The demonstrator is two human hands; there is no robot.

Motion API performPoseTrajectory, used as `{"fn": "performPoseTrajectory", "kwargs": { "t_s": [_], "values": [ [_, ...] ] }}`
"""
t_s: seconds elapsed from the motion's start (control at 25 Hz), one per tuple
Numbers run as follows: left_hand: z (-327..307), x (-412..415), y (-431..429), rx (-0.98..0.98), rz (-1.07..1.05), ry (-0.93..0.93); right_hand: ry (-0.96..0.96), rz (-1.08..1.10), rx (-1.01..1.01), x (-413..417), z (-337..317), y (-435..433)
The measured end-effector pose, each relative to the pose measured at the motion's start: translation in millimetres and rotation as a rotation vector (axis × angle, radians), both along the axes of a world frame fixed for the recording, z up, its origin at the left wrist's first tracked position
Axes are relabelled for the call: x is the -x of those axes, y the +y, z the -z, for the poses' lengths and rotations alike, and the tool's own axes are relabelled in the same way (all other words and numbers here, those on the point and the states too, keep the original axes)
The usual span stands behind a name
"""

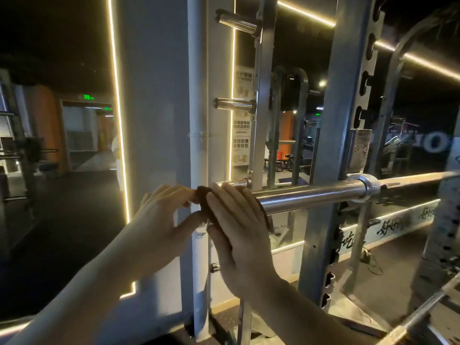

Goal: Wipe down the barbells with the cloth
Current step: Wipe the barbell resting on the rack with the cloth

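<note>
We're wiping the barbell (311, 197) at its near end: right hand (239, 227) flat, grip open, presses the cloth (202, 195) on; left hand (161, 215) pinches its edge. Next, we judge, slide it rightward along the steel.

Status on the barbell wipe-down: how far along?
Done: nothing can be confirmed. The sleeve shines, but that does not prove wiping. In hand: the cloth covers the sleeve's tip, with the right hand pressing it flat and the left hand pinching its edge. Left: the shaft past the collar, and the second bar at lower right, with no hand on it.
</note>
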State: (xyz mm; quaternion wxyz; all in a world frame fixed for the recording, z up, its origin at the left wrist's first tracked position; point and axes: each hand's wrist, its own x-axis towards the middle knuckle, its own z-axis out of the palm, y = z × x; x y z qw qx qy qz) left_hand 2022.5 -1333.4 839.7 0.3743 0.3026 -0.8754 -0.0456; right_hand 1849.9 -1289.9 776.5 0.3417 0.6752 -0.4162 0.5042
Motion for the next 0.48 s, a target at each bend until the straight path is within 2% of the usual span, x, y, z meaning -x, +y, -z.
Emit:
{"fn": "performPoseTrajectory", "kwargs": {
  "t_s": [0.08, 0.12, 0.28, 0.36, 0.48],
  "values": [
    [2, 3, 3, -0.023, 0.002, 0.015, 0.077, 0.049, -0.006, 38, 2, 4],
    [4, 5, 6, -0.024, -0.001, 0.026, 0.031, 0.099, 0.001, 62, 3, 5],
    [14, 10, 10, -0.031, -0.022, 0.123, -0.371, 0.275, -0.006, 128, -8, 6],
    [23, 14, 9, -0.021, -0.061, 0.151, -0.403, 0.27, 0.033, 101, -10, -1],
    [39, 19, 8, 0.129, -0.089, 0.215, -0.235, 0.11, 0.044, 23, -4, -3]
  ]
}}
